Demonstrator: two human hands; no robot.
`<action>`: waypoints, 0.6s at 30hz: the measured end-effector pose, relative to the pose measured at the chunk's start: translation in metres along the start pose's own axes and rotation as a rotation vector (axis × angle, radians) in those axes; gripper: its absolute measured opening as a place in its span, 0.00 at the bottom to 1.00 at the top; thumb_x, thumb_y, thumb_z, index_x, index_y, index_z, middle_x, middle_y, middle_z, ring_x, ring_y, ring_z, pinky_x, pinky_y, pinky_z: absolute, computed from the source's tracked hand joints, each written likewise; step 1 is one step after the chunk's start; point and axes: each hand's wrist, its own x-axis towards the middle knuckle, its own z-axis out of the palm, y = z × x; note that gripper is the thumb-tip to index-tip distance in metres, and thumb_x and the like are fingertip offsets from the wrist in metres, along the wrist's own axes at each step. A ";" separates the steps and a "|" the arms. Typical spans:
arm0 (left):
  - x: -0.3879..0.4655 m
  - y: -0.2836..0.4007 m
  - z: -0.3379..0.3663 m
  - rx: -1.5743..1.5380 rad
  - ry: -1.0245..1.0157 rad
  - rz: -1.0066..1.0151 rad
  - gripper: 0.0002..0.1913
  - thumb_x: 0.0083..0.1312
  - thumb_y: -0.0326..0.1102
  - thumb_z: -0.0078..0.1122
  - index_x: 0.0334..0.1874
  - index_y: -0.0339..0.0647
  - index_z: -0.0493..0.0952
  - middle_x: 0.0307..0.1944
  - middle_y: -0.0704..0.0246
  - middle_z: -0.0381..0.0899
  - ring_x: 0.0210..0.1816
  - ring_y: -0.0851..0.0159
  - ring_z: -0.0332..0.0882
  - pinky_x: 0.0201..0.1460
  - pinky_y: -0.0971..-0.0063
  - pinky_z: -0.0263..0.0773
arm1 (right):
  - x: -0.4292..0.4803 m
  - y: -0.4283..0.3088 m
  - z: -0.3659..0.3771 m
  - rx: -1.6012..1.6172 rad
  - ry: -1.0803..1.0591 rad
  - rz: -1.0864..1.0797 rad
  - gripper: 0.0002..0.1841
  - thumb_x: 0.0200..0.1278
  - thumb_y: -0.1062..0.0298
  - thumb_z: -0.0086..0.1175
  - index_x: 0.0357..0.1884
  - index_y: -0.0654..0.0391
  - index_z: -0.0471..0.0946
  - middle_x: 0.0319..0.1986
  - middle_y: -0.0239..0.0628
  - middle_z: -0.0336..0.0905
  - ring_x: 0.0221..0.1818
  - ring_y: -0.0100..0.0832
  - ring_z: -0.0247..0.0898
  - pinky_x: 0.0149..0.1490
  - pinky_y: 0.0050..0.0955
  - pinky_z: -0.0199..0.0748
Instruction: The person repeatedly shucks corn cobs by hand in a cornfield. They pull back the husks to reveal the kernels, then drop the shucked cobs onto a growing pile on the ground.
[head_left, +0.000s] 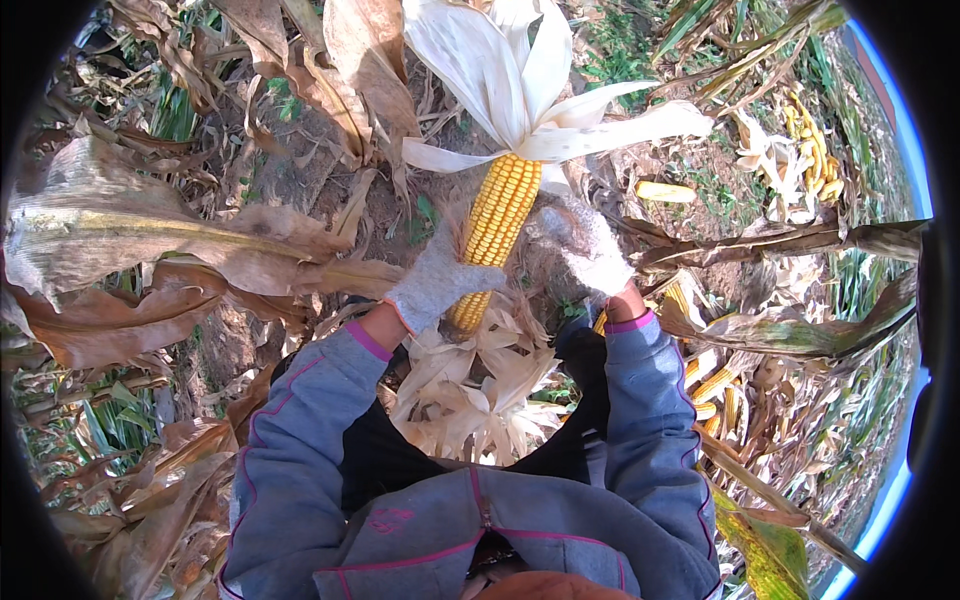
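A yellow ear of corn (504, 206) stands out in front of me, its pale husk (517, 82) peeled back and splayed at the far end. My left hand (439, 277), in a light knitted glove, grips the cob near its lower end, the thumb lying across the kernels. Just right of the ear is my right hand (589, 244), gloved the same way and slightly blurred. Its fingers are curled beside brown strands of silk, and whether they pinch anything is unclear. Loose dry husks (487, 397) lie below the cob, between my legs.
Dry corn leaves (150, 232) spread across the left side. Another leaf (795, 334) reaches in from the right. A bare cob (666, 192) lies on the soil, with a heap of yellow cobs (814, 150) farther right. Several more ears (712, 386) rest beside my right arm.
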 end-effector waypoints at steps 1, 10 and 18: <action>0.000 -0.001 0.001 0.044 -0.002 0.025 0.44 0.47 0.31 0.73 0.66 0.36 0.56 0.55 0.66 0.70 0.55 0.68 0.69 0.60 0.74 0.66 | 0.003 0.005 0.008 0.263 -0.032 -0.066 0.32 0.63 0.70 0.54 0.68 0.63 0.56 0.60 0.44 0.66 0.60 0.35 0.65 0.65 0.33 0.62; 0.014 -0.013 0.006 0.448 -0.194 -0.046 0.36 0.55 0.44 0.63 0.64 0.35 0.62 0.60 0.52 0.68 0.59 0.55 0.70 0.61 0.67 0.66 | -0.029 0.021 0.035 0.512 0.038 0.146 0.33 0.63 0.69 0.53 0.69 0.59 0.54 0.62 0.45 0.62 0.64 0.38 0.61 0.68 0.38 0.58; 0.008 -0.031 -0.006 -0.755 -0.585 -0.066 0.22 0.71 0.35 0.46 0.66 0.39 0.61 0.61 0.65 0.69 0.59 0.64 0.70 0.61 0.73 0.68 | -0.037 0.019 0.047 0.469 0.086 0.137 0.31 0.64 0.66 0.52 0.68 0.59 0.57 0.62 0.45 0.63 0.64 0.38 0.61 0.68 0.36 0.57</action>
